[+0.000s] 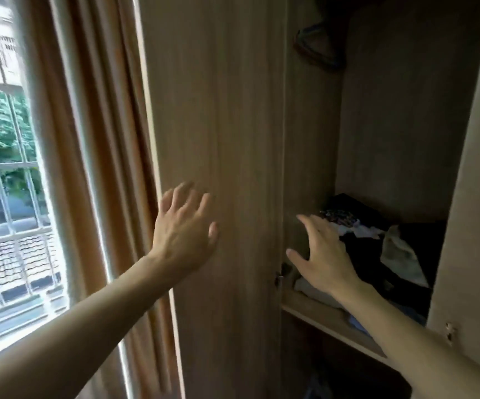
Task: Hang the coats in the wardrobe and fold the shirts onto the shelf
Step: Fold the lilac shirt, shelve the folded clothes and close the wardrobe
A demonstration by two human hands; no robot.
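Note:
The wooden wardrobe stands open in front of me. Its left door (221, 110) is swung outward, and my left hand (185, 228) lies against its inner face with fingers spread. My right hand (323, 254) is open too, reaching in over the shelf (328, 318) beside the wardrobe's left inner wall. A heap of clothes (377, 249), dark, patterned and pale pieces, lies unfolded on that shelf. High up in the dark upper part hang a few empty hangers (316, 48). Neither hand holds anything.
A tall window (5, 168) with an orange-brown curtain (89, 139) is close on the left, right behind the open door. The right door (475, 197) stands open at the right edge. Below the shelf a dark compartment (333, 370) holds something bluish.

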